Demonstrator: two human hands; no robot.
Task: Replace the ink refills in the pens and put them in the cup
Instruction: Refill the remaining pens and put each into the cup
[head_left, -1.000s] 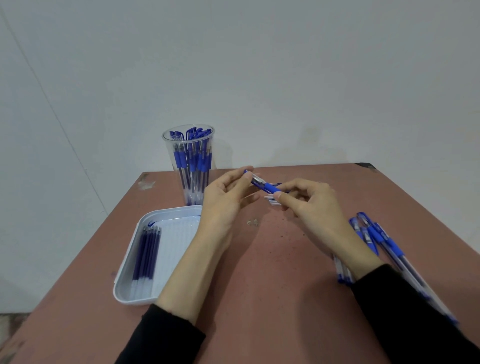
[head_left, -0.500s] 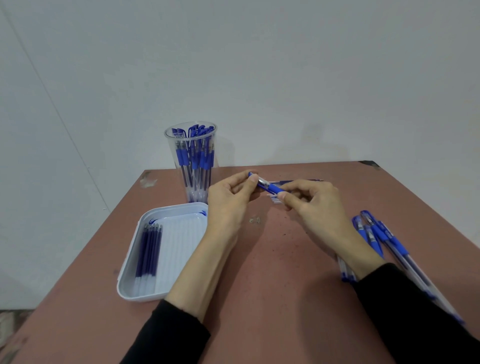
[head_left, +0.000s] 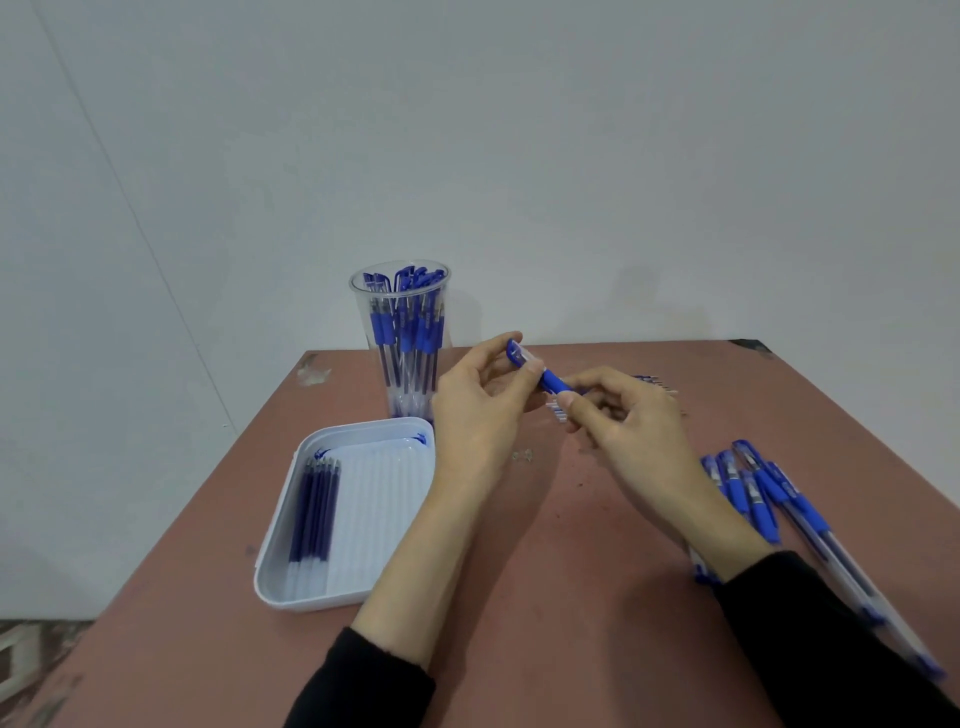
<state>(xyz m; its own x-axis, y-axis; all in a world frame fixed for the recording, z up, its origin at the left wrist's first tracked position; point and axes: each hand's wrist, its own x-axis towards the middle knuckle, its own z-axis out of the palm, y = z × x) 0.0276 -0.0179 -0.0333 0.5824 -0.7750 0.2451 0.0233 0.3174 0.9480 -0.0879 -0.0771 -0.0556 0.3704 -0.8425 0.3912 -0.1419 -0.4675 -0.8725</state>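
Note:
Both hands hold one blue pen (head_left: 551, 382) above the middle of the brown table (head_left: 545, 597). My left hand (head_left: 480, 402) pinches its capped end, thumb and fingers curled round it. My right hand (head_left: 631, 421) grips the blue grip section and barrel; most of the barrel is hidden under its fingers. A clear plastic cup (head_left: 402, 340) with several blue pens stands at the table's back, left of my hands. A white tray (head_left: 345, 512) at the left holds several dark blue refills (head_left: 315, 512).
Several blue pens (head_left: 763, 499) lie in a loose pile at the right edge, partly under my right forearm. A few used refills (head_left: 657, 382) lie behind my right hand. A small clear bit (head_left: 522, 455) rests on the table between my wrists.
The two hands have stayed together on the pen, with small finger shifts; the pen's capped end now sits a little higher. The view has drifted slightly.

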